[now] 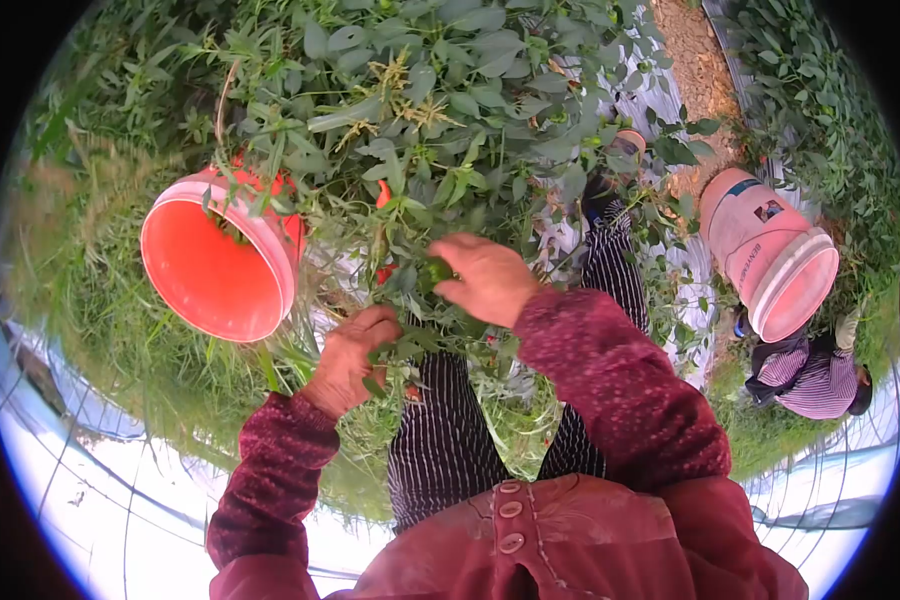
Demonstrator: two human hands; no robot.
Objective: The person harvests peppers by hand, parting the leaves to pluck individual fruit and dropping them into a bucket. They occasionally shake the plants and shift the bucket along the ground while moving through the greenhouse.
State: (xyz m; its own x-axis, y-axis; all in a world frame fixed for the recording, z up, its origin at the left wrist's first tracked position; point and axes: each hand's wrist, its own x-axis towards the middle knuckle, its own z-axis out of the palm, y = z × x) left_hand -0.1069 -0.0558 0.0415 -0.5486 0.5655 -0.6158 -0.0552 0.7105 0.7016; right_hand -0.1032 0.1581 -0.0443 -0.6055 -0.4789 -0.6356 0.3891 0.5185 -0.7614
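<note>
My right hand [488, 280] is in the leafy pepper plant [405, 215], thumb and fingers closed about a rounded green pepper [436, 270]. Lower and to the left, my left hand [352, 358] has its fingers curled on leaves [398, 345] of the same plant; the fingertips are partly hidden by foliage. A red pepper [383, 194] hangs just above the hands. Another red piece [386, 272], partly covered by leaves, shows between them.
A pink-red bucket [155, 240] lies tilted at the left, its mouth facing me. At the right is another pink bucket [760, 235], near a bending co-worker [815, 378] in a striped top. Silvery ground film [660, 95] borders a bare dirt strip [692, 60].
</note>
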